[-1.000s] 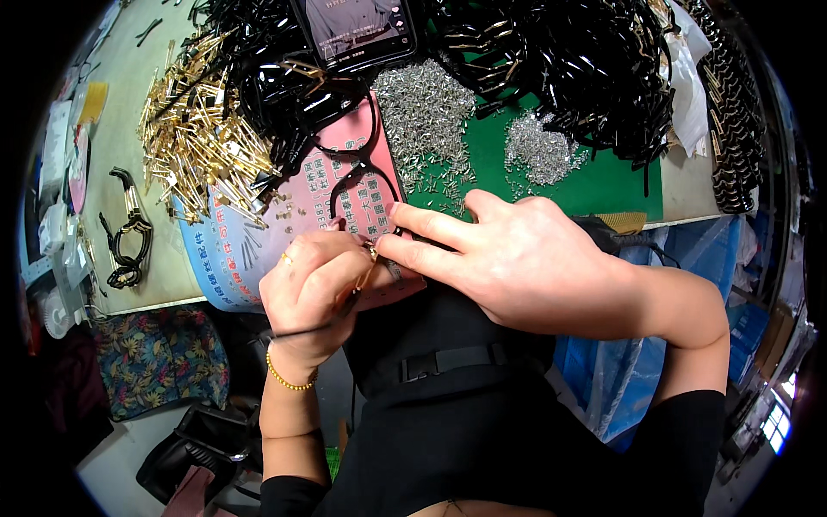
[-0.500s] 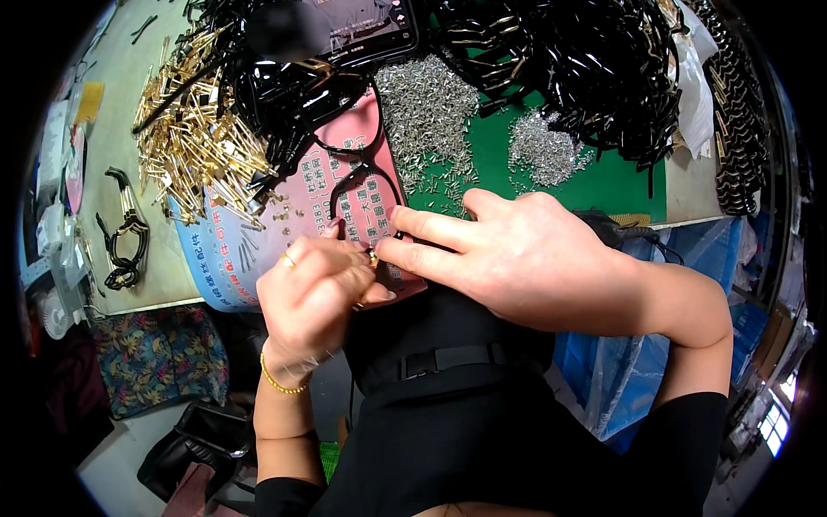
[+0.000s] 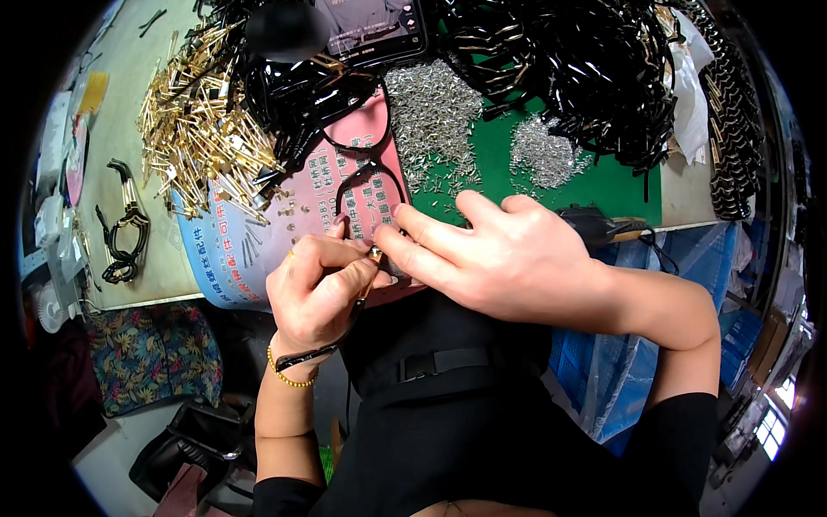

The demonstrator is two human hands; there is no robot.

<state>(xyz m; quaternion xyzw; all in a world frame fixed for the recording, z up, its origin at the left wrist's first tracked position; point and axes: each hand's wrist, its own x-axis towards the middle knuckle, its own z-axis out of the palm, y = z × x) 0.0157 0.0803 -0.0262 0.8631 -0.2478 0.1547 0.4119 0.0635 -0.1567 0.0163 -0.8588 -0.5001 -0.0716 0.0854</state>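
A black eyeglass frame lies on the printed pink-and-blue sheet before me. My left hand is closed, pinching a slim black eyeglass temple with a gold-coloured end. The temple runs back under the palm and across my wrist, its gold end close to the frame's near corner. My right hand has its fingers stretched forward, their tips pressing the frame by that corner. The right thumb is hidden, as is the exact contact between temple and frame.
Gold-coloured temple parts are heaped at left. Small silver screw-like pieces and a second such pile lie ahead, beside black temples on a green mat. A phone stands at the back. A corded black tool lies right.
My left hand has rolled so its thumb shows on top, and the temple, only a faint blur before, is now clear across the wrist. My right fingers keep their place on the frame.
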